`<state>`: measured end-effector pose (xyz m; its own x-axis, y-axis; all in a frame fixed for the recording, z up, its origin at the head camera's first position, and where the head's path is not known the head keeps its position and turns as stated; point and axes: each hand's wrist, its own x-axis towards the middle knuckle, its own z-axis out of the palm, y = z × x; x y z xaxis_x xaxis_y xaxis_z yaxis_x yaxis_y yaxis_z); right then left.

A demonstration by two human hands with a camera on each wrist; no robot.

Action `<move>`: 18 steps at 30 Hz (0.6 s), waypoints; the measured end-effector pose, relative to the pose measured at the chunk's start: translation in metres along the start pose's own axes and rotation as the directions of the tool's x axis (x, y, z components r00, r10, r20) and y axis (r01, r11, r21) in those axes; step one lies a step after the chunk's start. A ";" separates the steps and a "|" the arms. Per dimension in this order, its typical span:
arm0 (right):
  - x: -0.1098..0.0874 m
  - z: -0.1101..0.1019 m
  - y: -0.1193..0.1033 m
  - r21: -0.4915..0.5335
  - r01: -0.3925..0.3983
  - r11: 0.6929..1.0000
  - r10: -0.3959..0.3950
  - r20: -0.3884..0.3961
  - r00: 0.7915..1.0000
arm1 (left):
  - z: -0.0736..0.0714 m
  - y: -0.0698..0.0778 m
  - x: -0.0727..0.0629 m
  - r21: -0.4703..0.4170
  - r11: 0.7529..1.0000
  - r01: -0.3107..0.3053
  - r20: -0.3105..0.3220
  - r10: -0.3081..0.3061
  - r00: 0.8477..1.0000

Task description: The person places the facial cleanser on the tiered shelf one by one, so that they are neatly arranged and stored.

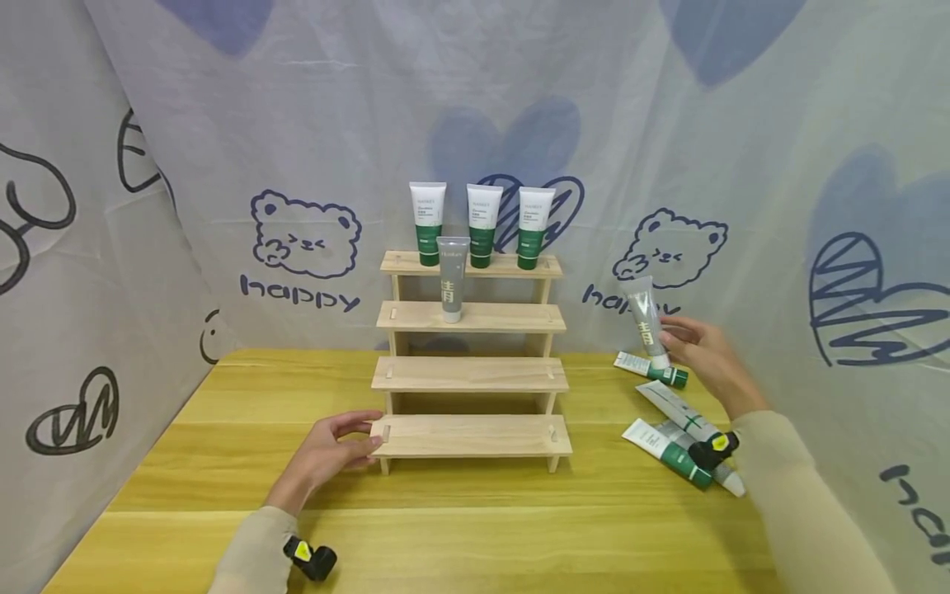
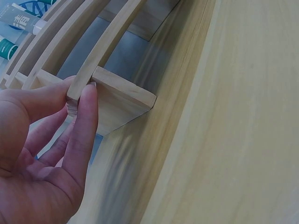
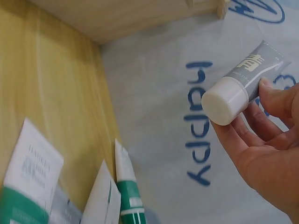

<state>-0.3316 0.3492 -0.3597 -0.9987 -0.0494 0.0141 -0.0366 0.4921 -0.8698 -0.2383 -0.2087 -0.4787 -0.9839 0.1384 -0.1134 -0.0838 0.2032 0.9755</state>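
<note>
A four-step wooden display rack (image 1: 469, 374) stands in the middle of the table. My left hand (image 1: 331, 452) pinches the left end of its lowest shelf between thumb and fingers, as the left wrist view (image 2: 56, 135) shows close up. At the right, my right hand (image 1: 701, 355) holds a grey squeeze tube (image 1: 645, 320) with its white cap downward, raised above the tubes on the table. In the right wrist view the tube's white cap (image 3: 225, 100) faces the camera. Another grey tube (image 1: 453, 279) stands cap down on the second shelf from the top.
Three white-and-green tubes (image 1: 483, 223) stand in a row on the top shelf. Several tubes, among them a white-and-green one (image 1: 668, 452), lie loosely on the table (image 1: 475, 536) at the right. A printed cloth (image 1: 326, 124) hangs behind and at both sides.
</note>
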 end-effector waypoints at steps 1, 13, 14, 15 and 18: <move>0.001 0.003 -0.003 0.020 0.005 1.000 -0.005 0.005 1.000 | 0.000 0.000 0.000 -0.003 1.000 0.000 -0.002 0.000 1.000; 0.012 0.033 -0.032 0.066 0.108 0.992 -0.109 0.013 0.994 | 0.001 0.001 -0.002 0.014 1.000 -0.018 0.003 0.018 1.000; 0.013 0.035 -0.035 0.074 0.114 0.991 -0.115 0.015 0.993 | 0.001 0.001 -0.002 0.014 1.000 -0.018 0.003 0.018 1.000; 0.013 0.037 -0.037 0.081 0.120 0.989 -0.122 0.021 0.992 | 0.001 0.001 -0.002 0.015 1.000 -0.018 0.003 0.018 1.000; 0.015 0.043 -0.044 0.102 0.133 0.986 -0.138 0.041 0.990 | 0.000 0.001 -0.001 0.011 1.000 -0.014 -0.003 0.014 1.000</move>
<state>-0.3436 0.2897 -0.3423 -0.9818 -0.1523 0.1134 -0.1651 0.3903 -0.9058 -0.2375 -0.2086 -0.4781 -0.9854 0.1386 -0.0987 -0.0678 0.2119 0.9749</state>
